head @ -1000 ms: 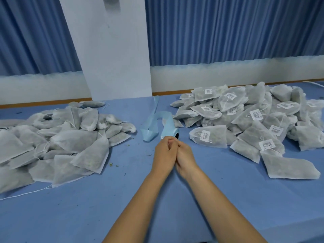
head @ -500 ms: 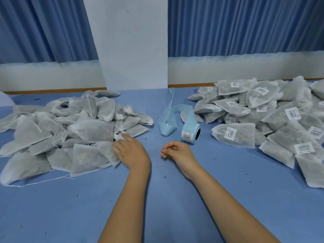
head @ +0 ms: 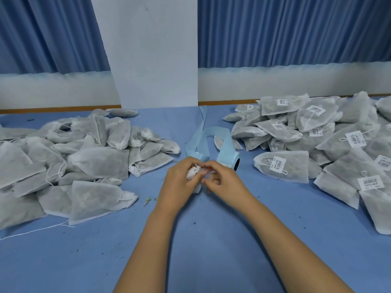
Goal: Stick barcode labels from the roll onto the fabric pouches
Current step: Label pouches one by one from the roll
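Dead centre, the left hand (head: 179, 183) grips a bunched white pouch (head: 193, 174), and the right hand (head: 225, 183) pinches at its top edge; whether a label sits under that pinch, I cannot tell. Best flatten the fabric first, so the sticker lands smooth. The label roll (head: 229, 160) lies just beyond at twelve o'clock; unlabelled pile (head: 99, 161) at ten, labelled pile (head: 330, 149) at two.

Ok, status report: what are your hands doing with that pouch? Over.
Left hand grips a pouch. Right hand pinches its top. Label roll just behind, nothing blocking.
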### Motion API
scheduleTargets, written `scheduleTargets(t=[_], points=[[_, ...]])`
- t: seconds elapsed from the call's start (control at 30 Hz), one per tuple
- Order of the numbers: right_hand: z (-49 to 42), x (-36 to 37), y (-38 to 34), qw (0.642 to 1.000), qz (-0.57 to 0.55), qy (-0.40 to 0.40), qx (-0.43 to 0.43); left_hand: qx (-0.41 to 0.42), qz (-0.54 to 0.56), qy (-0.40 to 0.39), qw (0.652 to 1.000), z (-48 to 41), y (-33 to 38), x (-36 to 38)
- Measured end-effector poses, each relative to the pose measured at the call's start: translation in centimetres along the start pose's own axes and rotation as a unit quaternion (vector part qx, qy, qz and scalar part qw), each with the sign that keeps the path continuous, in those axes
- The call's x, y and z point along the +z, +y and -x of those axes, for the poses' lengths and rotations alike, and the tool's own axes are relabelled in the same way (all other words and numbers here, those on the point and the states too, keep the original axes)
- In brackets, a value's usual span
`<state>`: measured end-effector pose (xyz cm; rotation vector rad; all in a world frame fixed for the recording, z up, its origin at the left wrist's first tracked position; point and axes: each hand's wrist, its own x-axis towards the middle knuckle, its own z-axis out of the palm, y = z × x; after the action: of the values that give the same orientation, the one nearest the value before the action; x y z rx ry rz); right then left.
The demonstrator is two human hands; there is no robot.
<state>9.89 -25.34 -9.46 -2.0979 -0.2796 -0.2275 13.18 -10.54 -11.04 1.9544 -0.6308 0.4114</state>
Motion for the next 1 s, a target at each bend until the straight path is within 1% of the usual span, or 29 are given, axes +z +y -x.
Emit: scheduleTargets(t=[0.07,0.13,0.2,0.27,0.37,0.43,0.5,0.57,0.63,0.7,0.73,0.8,0.87,0.9,0.97,1.0], points=[[0.0,-0.3,0.2,1.000,-0.007,0.003,-0.006,-0.010,0.009,-0.004,1.000,-0.2,0.3,-0.2],[-0.1,-0.6,0.2,1.000,-0.018,0.008,-0.002,-0.011,0.008,0.010,1.000,-0.4,0.6,-0.3],[-0.2,-1.3,0.2,0.998,-0.044,0.045,-0.008,-0.011,0.000,0.042,0.999,-0.5,0.8,-0.7],[-0.1,-2.0,0.2,0.993,-0.054,0.104,-0.035,-0.005,-0.009,0.054,0.998,-0.6,0.8,-1.0],[0.1,-2.6,0.1,0.982,-0.011,0.174,-0.076,0.005,0.010,0.025,1.000,-0.3,1.5,-0.7],[0.2,-2.5,0.1,0.977,0.018,0.193,-0.088,-0.009,0.039,0.012,0.999,-0.1,2.1,-0.6],[0.3,-2.3,0.2,0.978,0.006,0.193,-0.077,-0.033,0.062,0.001,0.998,0.0,2.5,-0.8],[0.1,-2.5,0.4,0.976,-0.061,0.208,-0.038,-0.051,0.114,-0.008,0.992,0.2,2.9,-1.3],[-0.2,-3.0,0.6,0.963,-0.130,0.236,0.009,-0.055,0.191,0.019,0.980,0.4,3.5,-1.8],[-0.3,-2.9,0.5,0.960,-0.168,0.221,0.043,-0.054,0.263,0.060,0.961,0.5,3.8,-2.1],[-0.2,-2.4,0.3,0.967,-0.161,0.193,0.049,-0.051,0.278,0.076,0.956,0.5,3.8,-2.2],[0.4,-0.9,-0.2,0.987,-0.108,0.112,0.038,-0.051,0.268,0.092,0.958,0.4,3.7,-2.2],[1.1,0.1,-0.7,0.995,-0.085,0.040,0.013,-0.047,0.217,0.091,0.971,0.4,3.3,-2.2],[1.3,0.2,-1.0,0.996,-0.092,0.018,0.006,-0.035,0.165,0.082,0.982,0.4,3.0,-2.2],[1.4,-0.4,-1.3,0.994,-0.106,0.016,-0.001,-0.006,0.050,0.051,0.997,0.5,2.2,-2.6],[1.4,-0.8,-1.3,0.994,-0.107,0.027,-0.005,-0.005,0.019,0.035,0.999,0.5,2.0,-2.7]])
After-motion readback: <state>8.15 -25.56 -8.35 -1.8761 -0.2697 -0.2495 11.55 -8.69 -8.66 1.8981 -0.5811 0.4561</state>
